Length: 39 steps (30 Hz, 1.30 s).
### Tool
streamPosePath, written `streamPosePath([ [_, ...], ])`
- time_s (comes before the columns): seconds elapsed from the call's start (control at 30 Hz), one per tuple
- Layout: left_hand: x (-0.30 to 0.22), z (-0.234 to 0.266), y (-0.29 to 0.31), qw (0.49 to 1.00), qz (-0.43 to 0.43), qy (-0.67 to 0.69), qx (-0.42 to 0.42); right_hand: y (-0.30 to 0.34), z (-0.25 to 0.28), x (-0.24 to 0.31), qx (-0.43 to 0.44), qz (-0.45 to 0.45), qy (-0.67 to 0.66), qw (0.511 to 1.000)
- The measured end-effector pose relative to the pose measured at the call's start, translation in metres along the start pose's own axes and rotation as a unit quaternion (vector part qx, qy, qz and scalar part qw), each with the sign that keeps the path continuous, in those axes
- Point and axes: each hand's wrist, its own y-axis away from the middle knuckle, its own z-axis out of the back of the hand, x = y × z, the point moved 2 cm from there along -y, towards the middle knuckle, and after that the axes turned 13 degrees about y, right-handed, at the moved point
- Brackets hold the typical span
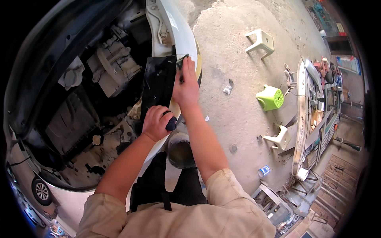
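My left hand (pixel 156 123) is closed round a dark, bunched cloth-like thing (pixel 171 121) beside the car's front fender. Further along, my right hand (pixel 186 85) lies over the white fender (pixel 173 23), its fingers stretched forward. A small dark sheet, like sandpaper (pixel 181 65), shows between its thumb and fingers; the rest is hidden beneath the hand. Between the fender and the engine bay, a black cover sheet (pixel 158 81) lies along the inner edge, next to both hands.
The engine bay (pixel 115 67) lies uncovered at left. A dark bucket (pixel 180 152) stands by my legs. On the concrete floor to the right are a green stool (pixel 270 98), two cream stools (pixel 262 43) and a blue-white can (pixel 264 171). Beyond stands a cluttered bench (pixel 317 115).
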Motion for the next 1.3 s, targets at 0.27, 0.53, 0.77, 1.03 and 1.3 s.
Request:
streamPosePath([
  [0.27, 0.002, -0.002, 0.001, 1.0, -0.002, -0.005, 0.01, 0.001, 0.0, -0.015, 0.025, -0.046, -0.02, 0.998],
  [0.53, -0.001, 0.0, -0.003, 1.0, -0.009, -0.02, 0.009, -0.001, 0.003, -0.016, -0.005, -0.019, -0.035, 0.999],
  [0.77, 0.0, 0.0, 0.001, 0.999, -0.01, -0.039, 0.016, 0.01, 0.006, 0.011, 0.042, 0.012, 0.008, 0.999],
  [1.03, -0.002, -0.002, -0.003, 0.999, -0.017, -0.038, 0.018, 0.0, -0.004, 0.002, 0.019, -0.072, -0.001, 0.997],
  [1.3, -0.003, -0.004, -0.006, 0.999, -0.021, -0.036, 0.018, -0.01, -0.006, -0.022, 0.021, -0.117, -0.02, 0.993],
])
